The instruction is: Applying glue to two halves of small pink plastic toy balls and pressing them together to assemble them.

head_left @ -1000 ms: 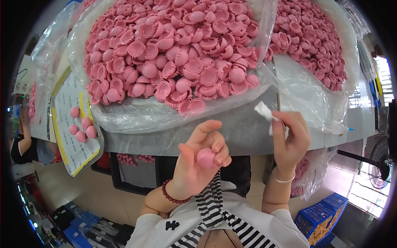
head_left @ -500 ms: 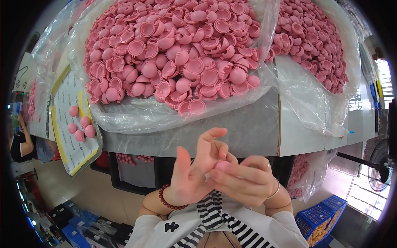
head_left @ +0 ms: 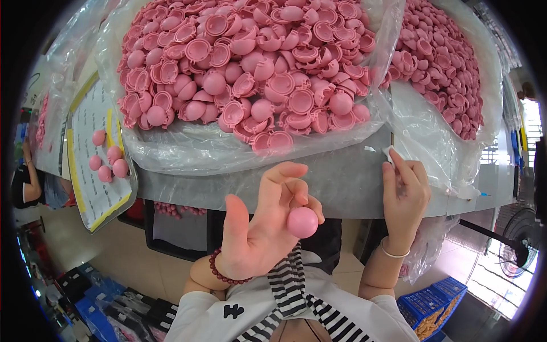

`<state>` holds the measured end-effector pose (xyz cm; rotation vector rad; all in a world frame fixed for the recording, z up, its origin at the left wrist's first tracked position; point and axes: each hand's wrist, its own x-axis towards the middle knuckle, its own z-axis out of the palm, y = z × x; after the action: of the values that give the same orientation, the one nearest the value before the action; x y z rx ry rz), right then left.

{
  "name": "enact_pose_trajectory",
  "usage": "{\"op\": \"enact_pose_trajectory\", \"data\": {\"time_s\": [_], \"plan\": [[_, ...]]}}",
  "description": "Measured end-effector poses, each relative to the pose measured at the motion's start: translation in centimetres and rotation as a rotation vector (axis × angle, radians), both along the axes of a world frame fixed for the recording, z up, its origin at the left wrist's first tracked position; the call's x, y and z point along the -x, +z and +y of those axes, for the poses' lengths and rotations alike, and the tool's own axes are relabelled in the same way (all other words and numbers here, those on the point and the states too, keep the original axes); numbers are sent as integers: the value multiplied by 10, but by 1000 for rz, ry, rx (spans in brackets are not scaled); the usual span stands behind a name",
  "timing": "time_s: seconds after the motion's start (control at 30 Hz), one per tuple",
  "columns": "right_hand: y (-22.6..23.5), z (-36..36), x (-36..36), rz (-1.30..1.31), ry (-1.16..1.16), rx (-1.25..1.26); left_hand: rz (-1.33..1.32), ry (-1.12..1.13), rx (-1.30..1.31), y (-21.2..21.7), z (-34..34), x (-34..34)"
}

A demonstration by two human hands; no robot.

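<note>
My left hand (head_left: 268, 225) is raised in front of my chest with a closed pink ball-shaped capsule (head_left: 302, 222) held at its fingertips. My right hand (head_left: 404, 196) is up at the table's front edge, pinching a small white piece (head_left: 390, 154) between thumb and fingers. Just beyond both hands lies a big heap of pink half-shells (head_left: 250, 68) in a clear plastic bag on the grey table (head_left: 336, 182). A second heap of pink shells (head_left: 441, 62) fills another bag at the right.
A clipboard with a yellow-edged sheet (head_left: 94, 159) at the left carries several pink balls (head_left: 108, 162). A black crate (head_left: 176, 228) with pink pieces sits under the table. Blue crates (head_left: 436, 305) stand on the floor at lower right, a fan (head_left: 521, 239) at the right. Another person (head_left: 31, 182) is at far left.
Half a second ago both hands were pressed together at my chest. Now the right hand has moved up and right to the table edge, and the left hand holds the closed pink ball alone.
</note>
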<state>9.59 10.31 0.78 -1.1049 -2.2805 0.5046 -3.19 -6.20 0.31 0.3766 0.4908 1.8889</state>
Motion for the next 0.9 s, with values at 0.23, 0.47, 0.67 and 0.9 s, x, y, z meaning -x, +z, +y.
{"op": "enact_pose_trajectory", "data": {"time_s": [0.23, 0.47, 0.67, 0.9], "plan": [[6, 6, 18, 4, 77, -232, 205, 216, -10, 2, -20, 26], [-2, -2, -12, 211, 48, -222, 1623, 1316, 1450, 9, -108, 159], [-1, -2, -27, 360, 25, -223, 1814, 1199, 1526, 2, -105, 180], [-14, -6, -61, 558, -146, -248, 1720, 1112, 649, 14, -42, 131]]}}
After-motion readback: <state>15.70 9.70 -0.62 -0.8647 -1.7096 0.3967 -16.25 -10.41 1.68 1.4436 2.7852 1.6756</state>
